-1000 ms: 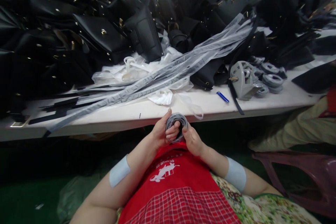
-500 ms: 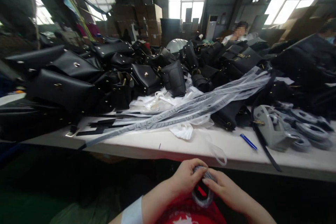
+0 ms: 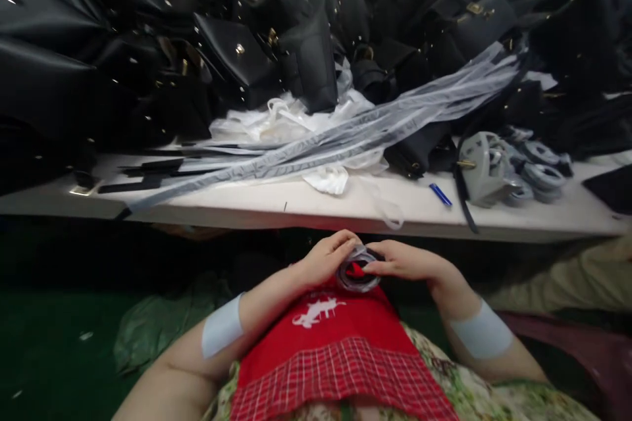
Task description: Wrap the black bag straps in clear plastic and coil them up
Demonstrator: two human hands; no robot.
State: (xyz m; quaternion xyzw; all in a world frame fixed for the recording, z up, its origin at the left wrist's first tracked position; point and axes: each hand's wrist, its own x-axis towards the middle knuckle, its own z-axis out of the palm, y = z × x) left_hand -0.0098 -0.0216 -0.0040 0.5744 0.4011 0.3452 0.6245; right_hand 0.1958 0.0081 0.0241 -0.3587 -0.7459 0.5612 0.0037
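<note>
Both of my hands hold a grey coiled ring of strap (image 3: pixel 356 272) in front of my red apron, just below the table's front edge. My left hand (image 3: pixel 326 255) grips its left side with curled fingers. My right hand (image 3: pixel 405 260) pinches its right side, fingers pressed together. The red apron shows through the ring's hole.
A white table (image 3: pixel 316 200) carries a heap of black bags (image 3: pixel 237 46), long strips in clear plastic (image 3: pixel 345 135), a blue pen (image 3: pixel 439 194), a grey tape dispenser (image 3: pixel 481 168) and several grey coils (image 3: pixel 540 174). Another person's trouser leg (image 3: pixel 567 283) is at the right.
The camera tipped up and came back down. The coil has turned from upright to lying flatter between my hands, and my right hand has slid round to its right rim.
</note>
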